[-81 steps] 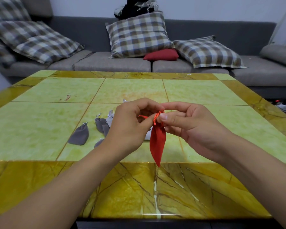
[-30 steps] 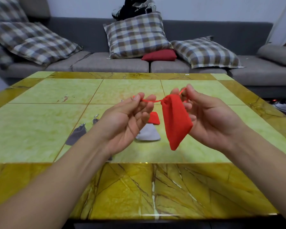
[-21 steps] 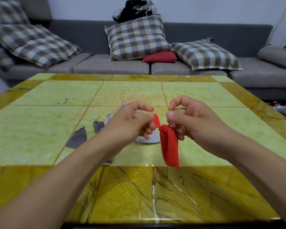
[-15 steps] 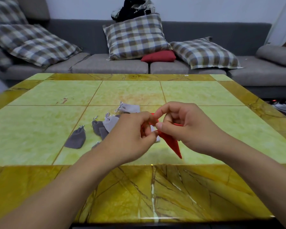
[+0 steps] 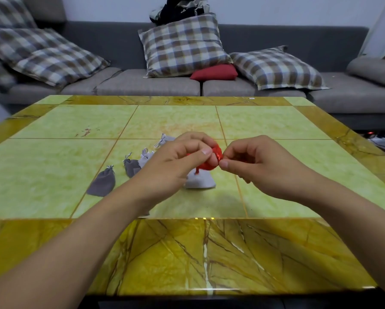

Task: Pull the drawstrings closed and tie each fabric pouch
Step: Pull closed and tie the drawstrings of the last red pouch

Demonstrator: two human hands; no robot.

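Both our hands pinch the red pouch [image 5: 211,161] between them, above the table [image 5: 231,253]. Our left hand [image 5: 178,161] has thumb and curled fingers closed on the pouch's left side, the thumb lying across the top. Our right hand [image 5: 254,161] pinches its right edge between thumb and forefinger, the other fingers curled under. Most of the pouch is hidden by our fingers; a short red cord end hangs beneath it. We cannot tell whether the cords are knotted. Right under our hands a white pouch [image 5: 200,181] lies on the table. To its left lie more pouches: a dark grey one [image 5: 102,182] farthest left, a second grey one [image 5: 131,167], and two pale ones [image 5: 146,158] [image 5: 168,139] partly behind our left hand.
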